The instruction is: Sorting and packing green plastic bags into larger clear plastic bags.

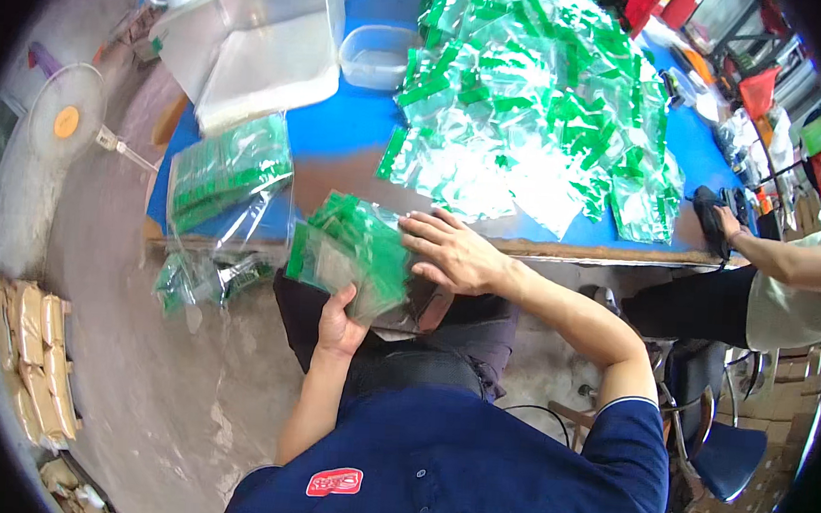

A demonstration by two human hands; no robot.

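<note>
At the table's front edge, above my lap, I hold a stack of green-and-clear plastic packets [362,244]. My left hand [337,325] grips its lower edge, the thumb lying on top and the other fingers hidden underneath. Against the stack's right side rests my right hand [459,256], its fingers stretched out and apart. A large heap of similar packets [533,104] spreads over the blue table beyond my hands. To the left, a clear bag filled with neatly stacked packets [231,170] sits at the table edge, its loose plastic hanging over.
A big translucent bin [271,69] and a small clear tub [378,57] stand at the back left. More bagged packets [207,277] hang low on the left. Another person's hand [730,224] rests at the table's right end, beside a dark chair [723,454]. A fan [66,123] stands left.
</note>
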